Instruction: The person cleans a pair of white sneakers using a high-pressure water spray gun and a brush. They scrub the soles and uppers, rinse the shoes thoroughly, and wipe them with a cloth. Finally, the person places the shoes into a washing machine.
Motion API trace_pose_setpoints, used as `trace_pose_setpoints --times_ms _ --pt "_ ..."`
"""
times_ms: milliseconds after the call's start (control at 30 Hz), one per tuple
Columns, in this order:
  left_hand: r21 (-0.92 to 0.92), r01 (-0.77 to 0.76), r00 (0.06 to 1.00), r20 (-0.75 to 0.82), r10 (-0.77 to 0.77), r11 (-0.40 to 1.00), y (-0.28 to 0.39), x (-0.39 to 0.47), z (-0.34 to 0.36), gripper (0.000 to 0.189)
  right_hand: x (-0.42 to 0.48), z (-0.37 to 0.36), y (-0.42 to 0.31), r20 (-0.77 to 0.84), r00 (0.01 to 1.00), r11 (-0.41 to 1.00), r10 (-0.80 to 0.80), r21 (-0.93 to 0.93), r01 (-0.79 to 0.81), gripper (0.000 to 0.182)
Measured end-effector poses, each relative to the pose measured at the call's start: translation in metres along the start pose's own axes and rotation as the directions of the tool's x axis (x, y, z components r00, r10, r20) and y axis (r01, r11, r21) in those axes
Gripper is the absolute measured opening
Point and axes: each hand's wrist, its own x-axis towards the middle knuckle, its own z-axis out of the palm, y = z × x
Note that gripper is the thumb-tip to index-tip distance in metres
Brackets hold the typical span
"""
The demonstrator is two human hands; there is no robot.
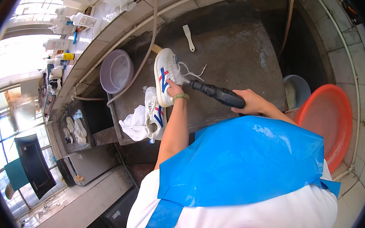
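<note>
My left hand [175, 89], with a green bangle at the wrist, grips a white sneaker [167, 59] with blue and red stripes. Its loose lace [195, 72] trails to the right. In my right hand [252, 102] is a black handheld spray gun [217, 93]. The gun's tip points at the laced side of the sneaker, close to my left fingers. A matching sneaker [153, 111] rests just left of my left forearm, beside a crumpled white cloth [134, 123]. Beyond the held shoe lie a white plastic scraper [189, 39] and a partly hidden brush [156, 48].
The dark stone washing slab [229, 50] carries a lilac basin [116, 71] at left, with a hose [140, 61] passing across it. An orange basin [326, 126] and a grey-blue bucket [298, 88] stand right. Bottles [84, 20] line the ledge; several shoes [75, 129] occupy the left trough.
</note>
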Motion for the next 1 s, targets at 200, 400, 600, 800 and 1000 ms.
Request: trace_pose_setpoints --times_ms 200,400,600,800,1000 --pt "-0.158 0.006 0.998 0.07 0.006 0.987 -0.009 0.007 -0.005 0.066 0.001 0.003 -0.011 0.04 0.999 0.999 -0.024 0.034 0.022 0.032" --pt "-0.326 -0.009 0.995 0.093 0.041 0.945 -0.013 0.006 0.0 0.064 0.006 0.0 -0.011 -0.017 1.0 1.0 0.023 -0.02 -0.023 0.034" --pt "-0.449 0.101 0.993 0.094 -0.066 0.888 -0.006 0.01 -0.005 0.054 0.008 0.001 0.0 -0.071 0.995 0.998 0.065 -0.001 -0.066 0.033" --pt "0.12 0.064 0.931 0.349 -0.103 0.991 -0.012 0.015 -0.047 0.038 0.004 0.003 0.003 -0.032 0.998 0.998 0.055 -0.013 -0.056 0.034" --pt "0.762 -0.645 0.651 0.581 0.488 -0.046 0.04 -0.036 -0.057 0.051 -0.006 0.005 0.019 -0.043 0.998 0.999 0.054 -0.004 -0.054 0.035"
